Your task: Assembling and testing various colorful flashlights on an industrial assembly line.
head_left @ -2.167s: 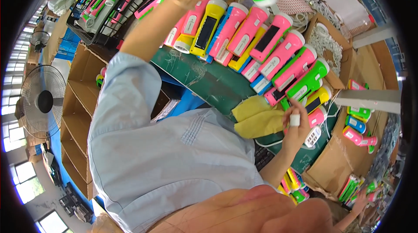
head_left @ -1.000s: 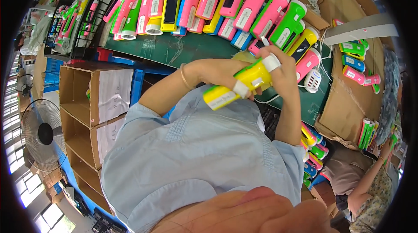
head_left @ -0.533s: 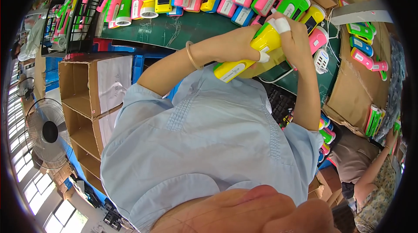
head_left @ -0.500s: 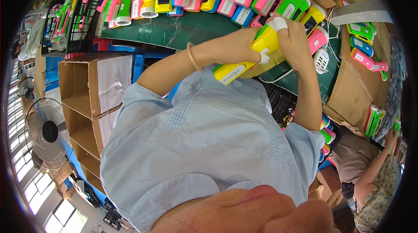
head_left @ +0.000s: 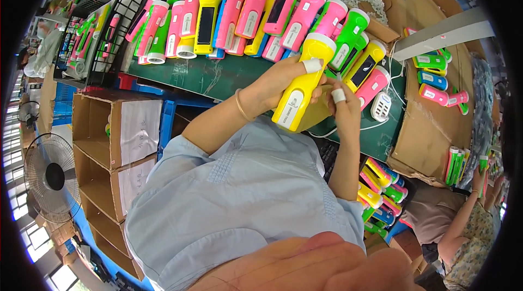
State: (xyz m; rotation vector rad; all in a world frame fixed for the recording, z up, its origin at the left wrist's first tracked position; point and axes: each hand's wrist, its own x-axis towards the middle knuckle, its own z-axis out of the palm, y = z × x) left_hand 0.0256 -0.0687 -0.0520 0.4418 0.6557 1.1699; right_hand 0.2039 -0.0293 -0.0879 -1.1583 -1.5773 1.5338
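The left hand (head_left: 274,85) grips a yellow flashlight (head_left: 301,86) around its middle, thumb on top, above the near part of the green surface (head_left: 169,75). The flashlight's long axis slants: the wide head points up and rightward, away from the body, the tail down and leftward. Just right of it, the right hand (head_left: 347,110) has bent fingers; whether they pinch something I cannot tell.

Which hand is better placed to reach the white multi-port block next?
Probably the right hand: it is nearer the white multi-port block, while the left hand is wrapped around the yellow flashlight.
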